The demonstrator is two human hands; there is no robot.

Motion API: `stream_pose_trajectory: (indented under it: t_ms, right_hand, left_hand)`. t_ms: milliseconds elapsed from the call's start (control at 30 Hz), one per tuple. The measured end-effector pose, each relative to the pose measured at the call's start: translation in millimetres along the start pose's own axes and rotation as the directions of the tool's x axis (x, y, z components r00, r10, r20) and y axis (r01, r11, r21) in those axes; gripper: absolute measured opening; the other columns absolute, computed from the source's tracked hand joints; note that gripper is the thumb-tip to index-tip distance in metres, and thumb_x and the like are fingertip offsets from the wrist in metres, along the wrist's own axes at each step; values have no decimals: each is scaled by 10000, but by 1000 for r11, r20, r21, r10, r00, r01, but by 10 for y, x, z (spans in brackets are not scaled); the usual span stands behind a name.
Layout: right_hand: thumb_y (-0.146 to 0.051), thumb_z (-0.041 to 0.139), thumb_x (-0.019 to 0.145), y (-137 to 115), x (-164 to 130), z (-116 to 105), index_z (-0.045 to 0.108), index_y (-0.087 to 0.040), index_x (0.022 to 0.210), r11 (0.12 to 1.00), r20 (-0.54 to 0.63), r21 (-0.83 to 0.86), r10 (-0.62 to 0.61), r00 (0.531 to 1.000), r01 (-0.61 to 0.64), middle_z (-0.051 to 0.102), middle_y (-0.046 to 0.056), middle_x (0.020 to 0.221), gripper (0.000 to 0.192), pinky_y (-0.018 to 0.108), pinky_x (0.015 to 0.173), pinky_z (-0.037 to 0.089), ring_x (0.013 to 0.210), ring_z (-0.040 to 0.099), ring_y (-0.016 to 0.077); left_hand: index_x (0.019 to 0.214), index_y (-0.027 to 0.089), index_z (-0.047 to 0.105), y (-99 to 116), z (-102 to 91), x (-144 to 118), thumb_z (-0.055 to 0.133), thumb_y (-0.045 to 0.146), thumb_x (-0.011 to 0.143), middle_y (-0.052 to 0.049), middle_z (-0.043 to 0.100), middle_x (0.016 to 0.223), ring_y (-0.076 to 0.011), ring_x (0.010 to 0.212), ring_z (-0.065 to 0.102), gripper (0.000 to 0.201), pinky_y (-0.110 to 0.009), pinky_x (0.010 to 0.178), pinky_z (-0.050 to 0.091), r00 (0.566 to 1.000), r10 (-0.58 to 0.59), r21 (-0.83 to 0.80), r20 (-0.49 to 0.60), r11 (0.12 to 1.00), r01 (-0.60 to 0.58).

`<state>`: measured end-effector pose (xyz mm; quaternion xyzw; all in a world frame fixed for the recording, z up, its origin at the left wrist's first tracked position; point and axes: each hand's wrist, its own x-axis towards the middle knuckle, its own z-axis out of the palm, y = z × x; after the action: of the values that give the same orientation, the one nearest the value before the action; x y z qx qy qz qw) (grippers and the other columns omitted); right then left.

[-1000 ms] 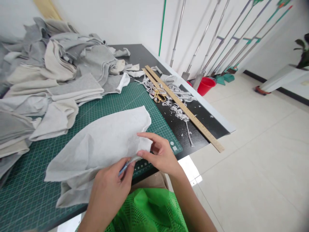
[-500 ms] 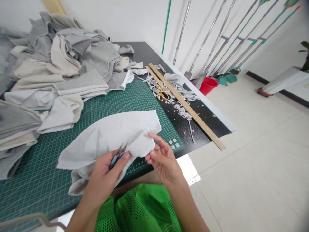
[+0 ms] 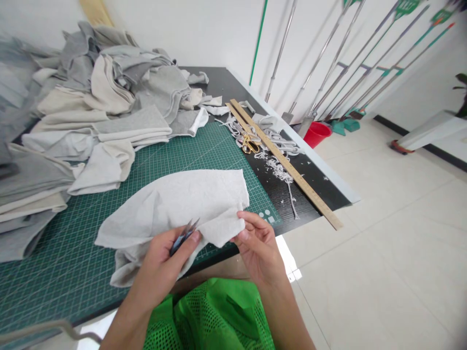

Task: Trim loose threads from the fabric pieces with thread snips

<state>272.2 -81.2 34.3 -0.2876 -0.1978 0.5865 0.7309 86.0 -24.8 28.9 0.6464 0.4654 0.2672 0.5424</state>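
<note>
the left hand [image 3: 166,257] pinches small snips [image 3: 184,235] with blades aimed at the cloth [image 3: 182,204] edge, which the right hand [image 3: 257,245] clamps just beside them, holding it taut over the mat [image 3: 204,150].

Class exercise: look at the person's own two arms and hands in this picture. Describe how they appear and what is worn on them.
Both forearms are bare up to the bottom edge of the picture: no sleeves show. The left hand and the right hand wear no gloves, and no rings, watch or bracelet can be seen. The fingernails are short and unpainted. Between the arms lies a bright green mesh garment with small holes.
</note>
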Motion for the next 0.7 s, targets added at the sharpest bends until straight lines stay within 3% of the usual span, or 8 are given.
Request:
stream_pose_trajectory:
  t_ms: [333, 433, 567, 700]
  right_hand:
    - [-255, 905, 705, -27, -59, 68, 824, -292, 942, 988, -53, -133, -91, 994, 83, 768, -24, 713, 253, 162, 600, 583, 586, 689, 81]
    - [-182, 899, 690, -35, -69, 98, 818, -294, 897, 951, -84, -257, -201, 976, 173, 723, -42, 670, 249, 160, 553, 543, 557, 642, 69]
    - [-59, 855, 681, -61, -67, 162, 776, -258, 762, 758, -34, -544, -449, 893, 360, 670, -49, 681, 229, 177, 564, 479, 607, 577, 67]
    - [-79, 816, 756, -88, -68, 196, 762, -256, 796, 565, 65, -709, -544, 836, 423, 628, -32, 740, 189, 237, 615, 464, 681, 560, 101]
  left_hand:
    - [703, 172, 575, -75, -16, -35, 542, 548, 958, 44, 374, 599, -82, 561, 349, 456, -197, 505, 300, 999, 44, 24, 11, 999, -44]
    - [659, 173, 529, -94, -27, -39, 534, 540, 964, 41, 354, 606, -81, 566, 360, 477, -196, 508, 303, 999, 34, 37, 6, 999, -35]
    - [677, 176, 538, -102, -40, -45, 539, 519, 962, 37, 369, 632, -86, 573, 358, 446, -202, 518, 322, 999, 45, 27, 30, 999, -46]
    - [689, 179, 544, -79, -33, -47, 541, 497, 962, 37, 378, 634, -91, 571, 354, 419, -210, 527, 332, 998, 47, 24, 39, 999, -48]
